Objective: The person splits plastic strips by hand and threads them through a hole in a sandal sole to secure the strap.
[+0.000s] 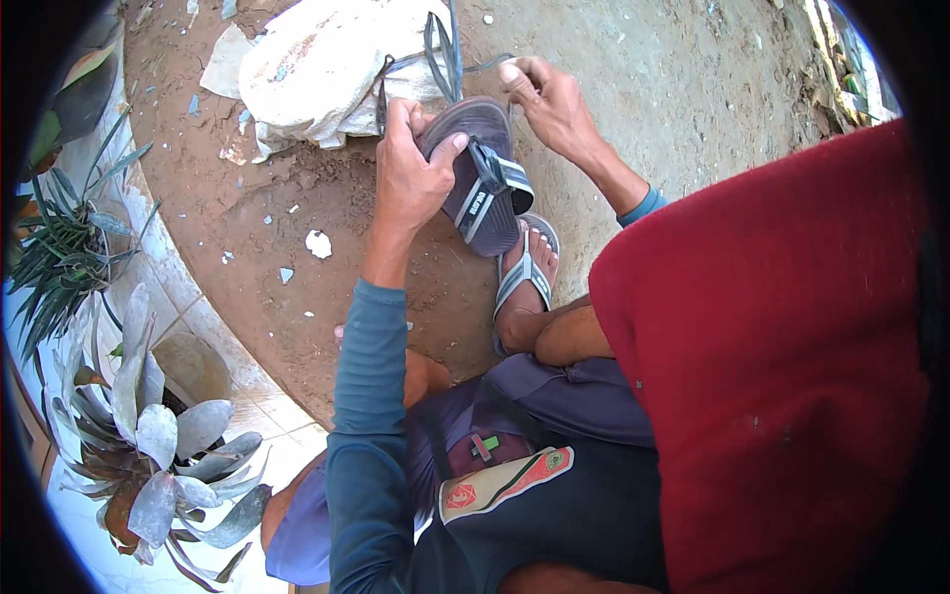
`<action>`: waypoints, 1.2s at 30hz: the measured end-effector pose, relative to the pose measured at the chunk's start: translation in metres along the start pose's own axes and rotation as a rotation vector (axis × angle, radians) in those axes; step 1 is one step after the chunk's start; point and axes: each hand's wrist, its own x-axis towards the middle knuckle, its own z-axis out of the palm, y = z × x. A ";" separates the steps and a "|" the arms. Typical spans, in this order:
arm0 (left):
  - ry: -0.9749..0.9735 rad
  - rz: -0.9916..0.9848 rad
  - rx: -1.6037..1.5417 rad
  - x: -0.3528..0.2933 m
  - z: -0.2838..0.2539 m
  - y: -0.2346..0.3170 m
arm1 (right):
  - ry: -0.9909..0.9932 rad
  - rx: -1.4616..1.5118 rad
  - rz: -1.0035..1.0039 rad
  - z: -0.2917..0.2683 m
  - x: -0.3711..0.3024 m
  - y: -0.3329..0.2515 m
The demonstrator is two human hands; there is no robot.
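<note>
My left hand [411,168] grips a dark grey flip-flop sandal [482,178] by its upper left edge, holding it up over the dirt ground with its striped strap facing me. My right hand [547,101] is just above and to the right of the sandal, fingers pinched together on something thin near the sandal's toe end; what it pinches is too small to tell. Below the sandal, a foot wears a matching sandal [524,272] on the ground.
A dirty white sack [317,64] with a dark strap lies on the dirt above my left hand. A tiled ledge [213,342] curves along the left, with potted succulents [148,436] and spiky plants [64,243]. A red cloth [782,366] fills the right side.
</note>
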 end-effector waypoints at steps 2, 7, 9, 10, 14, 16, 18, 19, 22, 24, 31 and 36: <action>0.086 0.018 0.110 -0.006 -0.004 -0.001 | 0.193 -0.023 -0.082 0.001 -0.021 -0.019; 0.192 -0.013 0.152 -0.009 0.005 -0.003 | -0.069 -0.222 -0.467 0.022 -0.056 -0.021; 0.199 -0.018 0.134 -0.008 0.007 0.002 | -0.060 -0.245 -0.451 0.025 -0.061 -0.015; 0.184 -0.032 0.093 -0.010 0.008 0.007 | -0.056 -0.245 -0.453 0.023 -0.062 -0.015; 0.050 -0.348 -0.925 -0.009 -0.012 -0.006 | -0.019 -0.168 -0.518 0.024 -0.066 -0.017; -0.083 -0.521 -0.958 -0.006 -0.022 -0.001 | -0.021 -0.138 -0.581 0.021 -0.070 -0.014; -0.107 -0.496 -0.735 -0.007 -0.016 -0.012 | -0.020 -0.138 -0.608 0.024 -0.073 -0.014; -0.038 -0.498 -0.813 -0.010 -0.009 -0.005 | -0.018 -0.135 -0.637 0.026 -0.075 -0.014; 0.120 -0.322 -0.693 -0.013 -0.004 -0.012 | -0.083 -0.169 -0.531 0.024 -0.077 -0.019; 0.200 -0.321 -0.728 -0.010 0.003 -0.010 | -0.090 -0.162 -0.503 0.019 -0.079 -0.024; 0.158 -0.316 -0.620 -0.010 0.007 -0.009 | -0.044 -0.221 -0.709 0.021 -0.073 -0.017; 0.110 -0.281 -0.768 -0.012 0.008 -0.004 | -0.020 -0.249 -0.675 0.021 -0.075 -0.011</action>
